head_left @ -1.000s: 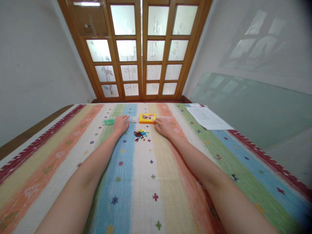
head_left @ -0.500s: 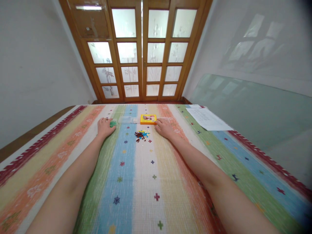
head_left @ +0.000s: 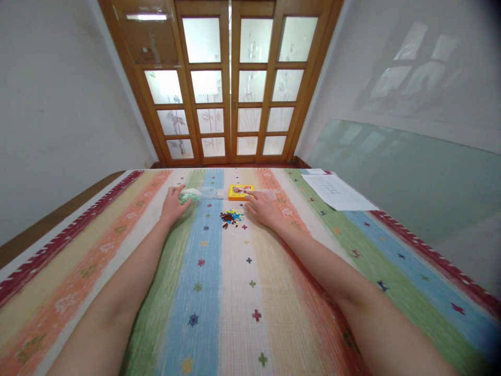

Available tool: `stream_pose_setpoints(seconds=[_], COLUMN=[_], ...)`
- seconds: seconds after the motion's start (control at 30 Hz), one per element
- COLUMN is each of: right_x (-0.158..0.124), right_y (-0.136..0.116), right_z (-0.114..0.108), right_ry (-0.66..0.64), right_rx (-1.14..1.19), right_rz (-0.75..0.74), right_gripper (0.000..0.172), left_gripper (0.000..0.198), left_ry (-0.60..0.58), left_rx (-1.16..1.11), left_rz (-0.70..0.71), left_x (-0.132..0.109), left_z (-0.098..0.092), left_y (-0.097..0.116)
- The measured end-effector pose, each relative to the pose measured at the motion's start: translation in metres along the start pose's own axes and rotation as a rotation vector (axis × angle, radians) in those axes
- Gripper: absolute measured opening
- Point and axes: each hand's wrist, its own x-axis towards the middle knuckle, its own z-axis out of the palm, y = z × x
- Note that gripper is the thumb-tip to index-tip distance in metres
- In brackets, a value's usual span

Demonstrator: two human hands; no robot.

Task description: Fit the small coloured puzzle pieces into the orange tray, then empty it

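Observation:
My left hand (head_left: 173,207) rests on the cloth at the left, thumb and fingers spread apart. Beside its fingertips lies a small green and white item (head_left: 189,195), too blurred to name. My right hand (head_left: 265,208) is open, palm down, its fingers stretched toward the near right corner of a flat yellow box (head_left: 236,197) with a printed top. A finger reaches over that corner; I cannot tell if it touches. Just left of the right fingertips is a loose pile of tiny brown, blue and yellow pieces (head_left: 230,216).
A clear plastic piece (head_left: 209,192) lies between the green item and the box, and another clear piece (head_left: 270,193) behind my right hand. A printed paper sheet (head_left: 332,191) lies at the far right. The striped tablecloth (head_left: 235,292) covers the table.
My left hand has shifted slightly right and opened wider, and more of the green and white item shows. My right hand's fingers have moved slightly left, nearer the pile.

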Motion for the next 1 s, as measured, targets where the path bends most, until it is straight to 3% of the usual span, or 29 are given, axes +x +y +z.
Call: stream_pose_setpoints(seconds=[0.07, 0.2, 0.4, 0.6, 0.77, 1.0], right_x=[0.000, -0.005, -0.012, -0.011, -0.008, -0.008], right_y=[-0.017, -0.043, -0.047, -0.048, -0.054, -0.053], right_z=[0.000, 0.003, 0.007, 0.009, 0.007, 0.012], right_ry=[0.044, 0.052, 0.027, -0.015, -0.032, -0.019], right_rx=[0.072, 0.191, 0.249, 0.247, 0.182, -0.029], right_rz=[-0.028, -0.094, -0.167, -0.180, -0.191, -0.201], right_gripper=[0.035, 0.037, 0.044, 0.044, 0.038, 0.026], left_gripper=[0.070, 0.069, 0.072, 0.075, 0.074, 0.070], left_ry=[0.007, -0.106, -0.225, -0.274, -0.202, -0.194], left_rx=[-0.046, -0.144, -0.244, -0.301, -0.380, -0.472], left_rz=[0.068, 0.178, 0.205, 0.198, 0.187, 0.013], left_x=[-0.002, -0.015, -0.036, -0.041, -0.044, -0.048], left_z=[0.000, 0.006, 0.016, 0.012, 0.021, 0.032], left_y=[0.023, 0.071, 0.119, 0.134, 0.135, 0.143])
